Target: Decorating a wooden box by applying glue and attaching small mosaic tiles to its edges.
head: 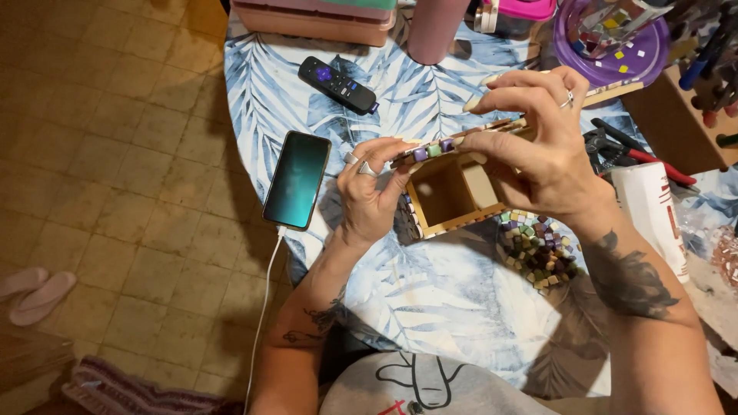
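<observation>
I sat at a round table (461, 307) covered in a blue-and-white leaf-print cloth. Under it lay a worn floor (115, 154) of small tan tiles, dimly lit, with pale pink slippers (34, 292) left nearby.

Both tattooed forearms reach far; the left hand (367, 196) curls upward, the right hand (538, 146) pinches from above.

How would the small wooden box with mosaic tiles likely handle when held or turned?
The wooden box probably feels stiff and light: thin panels, hollow inside. Its tiles along the rim may shift if pressed. Left hand and right hand both steady it.
</observation>
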